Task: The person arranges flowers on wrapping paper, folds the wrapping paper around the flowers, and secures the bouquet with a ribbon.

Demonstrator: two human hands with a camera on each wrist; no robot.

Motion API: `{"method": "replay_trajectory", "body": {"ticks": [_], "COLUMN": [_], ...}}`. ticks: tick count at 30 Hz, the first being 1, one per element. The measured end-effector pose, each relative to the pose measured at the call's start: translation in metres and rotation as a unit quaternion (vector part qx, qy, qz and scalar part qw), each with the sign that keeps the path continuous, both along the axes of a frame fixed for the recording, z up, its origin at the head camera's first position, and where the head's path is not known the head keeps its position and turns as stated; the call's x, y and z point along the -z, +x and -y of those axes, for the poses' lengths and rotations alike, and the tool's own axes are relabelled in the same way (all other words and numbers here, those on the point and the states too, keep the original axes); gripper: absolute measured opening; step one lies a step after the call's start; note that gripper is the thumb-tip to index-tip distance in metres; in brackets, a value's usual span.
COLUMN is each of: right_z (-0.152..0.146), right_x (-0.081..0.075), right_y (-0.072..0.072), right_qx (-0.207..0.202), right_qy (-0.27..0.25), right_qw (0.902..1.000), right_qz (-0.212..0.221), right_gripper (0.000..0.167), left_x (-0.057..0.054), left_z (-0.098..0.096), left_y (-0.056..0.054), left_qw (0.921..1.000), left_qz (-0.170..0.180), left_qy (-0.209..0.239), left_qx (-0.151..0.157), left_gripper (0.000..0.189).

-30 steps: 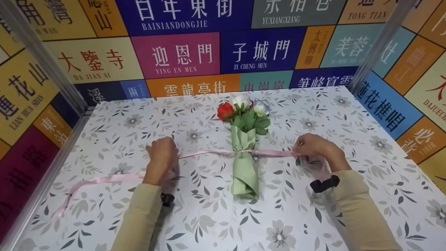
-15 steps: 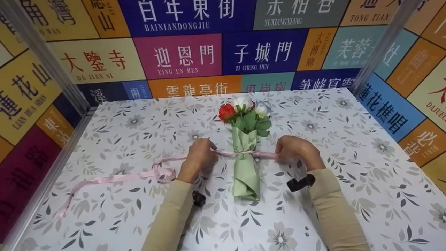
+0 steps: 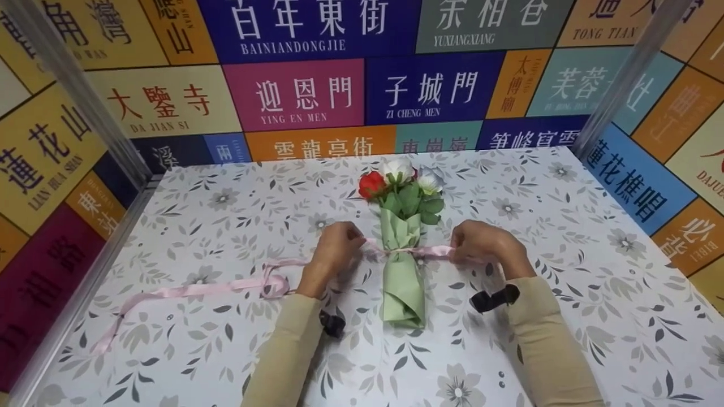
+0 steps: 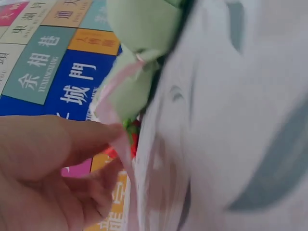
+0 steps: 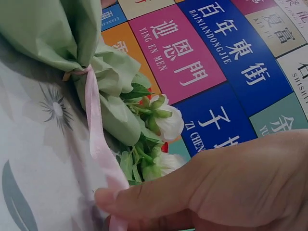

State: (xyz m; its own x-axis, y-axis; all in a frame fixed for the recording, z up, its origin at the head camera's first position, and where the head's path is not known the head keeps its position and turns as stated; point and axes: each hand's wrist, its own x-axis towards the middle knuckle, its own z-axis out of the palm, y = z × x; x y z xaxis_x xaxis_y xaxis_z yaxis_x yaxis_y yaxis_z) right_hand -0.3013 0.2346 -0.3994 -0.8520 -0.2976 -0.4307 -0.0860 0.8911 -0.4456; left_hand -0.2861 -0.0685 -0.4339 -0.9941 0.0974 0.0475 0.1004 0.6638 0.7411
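A bouquet in pale green wrapping paper (image 3: pixel 403 288) lies on the table, with a red flower (image 3: pixel 371 185) and white flowers (image 3: pixel 397 169) at its far end. Pink ribbon (image 3: pixel 435 251) circles the paper's narrow waist. Left of the bouquet, my left hand (image 3: pixel 335 249) pinches one side of the ribbon between thumb and finger, as the left wrist view shows. On the other side my right hand (image 3: pixel 485 243) pinches the opposite ribbon length, its thumb (image 5: pixel 144 195) pressing on it. The crossing at the waist looks snug against the paper.
The ribbon's long loose tail (image 3: pixel 192 289) trails leftward over the table, with a loop near the left forearm. A flower-patterned cloth (image 3: pixel 452 350) covers the table. Printed panels (image 3: pixel 294 93) stand behind and at both sides. Black straps (image 3: pixel 495 298) sit at the wrists.
Both hands have come inward toward the bouquet along the ribbon, the left hand farther. A loop of the left tail now shows uncovered. The bouquet stays in place on the table.
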Motion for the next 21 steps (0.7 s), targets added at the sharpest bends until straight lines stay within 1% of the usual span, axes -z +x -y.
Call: {"method": "replay_trajectory", "body": {"ticks": [3, 4, 6, 8, 10, 11, 12, 16, 18, 19, 21], "right_z": [0.001, 0.002, 0.004, 0.005, 0.007, 0.008, 0.009, 0.013, 0.015, 0.015, 0.017], "right_x": [-0.003, -0.004, -0.006, -0.008, -0.010, -0.011, -0.012, -0.014, -0.015, -0.016, -0.017], "right_y": [0.000, 0.000, 0.000, -0.001, -0.001, -0.001, -0.001, 0.000, 0.001, 0.002, 0.005], "right_qx": [-0.006, -0.009, -0.018, -0.024, -0.028, -0.030, -0.031, -0.023, -0.011, -0.004, 0.001], "right_qy": [-0.013, -0.016, -0.016, -0.016, -0.017, -0.019, -0.021, -0.032, -0.042, -0.045, -0.053], "right_qw": [0.9993, 0.9987, 0.9970, 0.9950, 0.9942, 0.9942, 0.9944, 0.9947, 0.9942, 0.9939, 0.9929], "right_qz": [-0.034, -0.047, -0.074, -0.095, -0.103, -0.101, -0.099, -0.095, -0.098, -0.100, -0.107], "right_gripper": [0.011, 0.011, 0.010, 0.011, 0.012, 0.013, 0.014, 0.019, 0.021, 0.021, 0.022], "left_x": [0.000, 0.000, -0.001, -0.002, -0.003, -0.003, -0.004, -0.005, -0.004, -0.004, -0.003], "left_z": [-0.004, -0.005, -0.008, -0.010, -0.012, -0.013, -0.014, -0.017, -0.017, -0.018, -0.019], "left_y": [-0.002, -0.002, -0.002, -0.002, -0.001, 0.000, 0.000, 0.002, 0.002, 0.002, 0.002], "left_qw": [0.9977, 0.9958, 0.9890, 0.9787, 0.9686, 0.9665, 0.9674, 0.9778, 0.9796, 0.9784, 0.9733], "left_qz": [-0.033, -0.032, -0.016, 0.013, 0.039, 0.048, 0.049, 0.016, 0.001, 0.005, 0.029], "left_qy": [0.059, 0.086, 0.147, 0.205, 0.246, 0.252, 0.248, 0.208, 0.199, 0.204, 0.226], "left_qx": [0.000, -0.001, 0.001, 0.003, 0.003, 0.001, -0.002, -0.021, -0.030, -0.031, -0.030], "left_gripper": [0.008, 0.008, 0.009, 0.012, 0.017, 0.019, 0.020, 0.020, 0.019, 0.019, 0.019]}}
